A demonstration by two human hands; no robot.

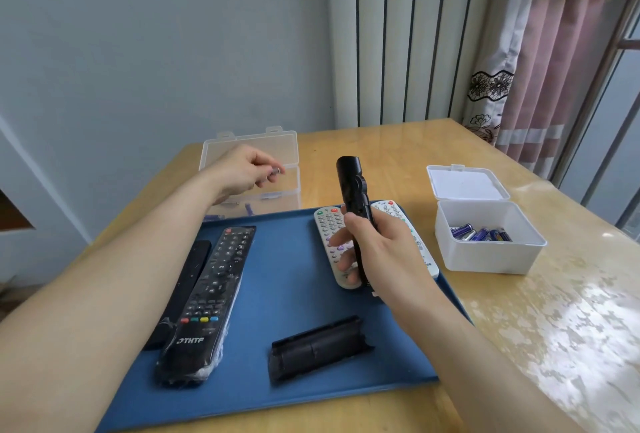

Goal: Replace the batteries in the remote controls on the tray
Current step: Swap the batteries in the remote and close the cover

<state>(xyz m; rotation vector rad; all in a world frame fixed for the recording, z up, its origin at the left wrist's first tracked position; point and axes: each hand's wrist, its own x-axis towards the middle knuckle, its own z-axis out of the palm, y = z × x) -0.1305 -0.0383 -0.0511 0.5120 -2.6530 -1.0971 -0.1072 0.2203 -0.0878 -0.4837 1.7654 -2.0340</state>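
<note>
My right hand grips a black remote upright above the blue tray. My left hand pinches a battery over the clear open box behind the tray. A black battery cover lies on the tray near its front. At the tray's left lie a THTF remote in plastic wrap and a plain black remote. Two white remotes lie under my right hand. A white box with blue batteries stands at the right.
The wooden table has a glossy cover and extends to the right of the tray. The white box's lid stands open behind it. A wall, a radiator-like panel and a pink curtain are behind the table.
</note>
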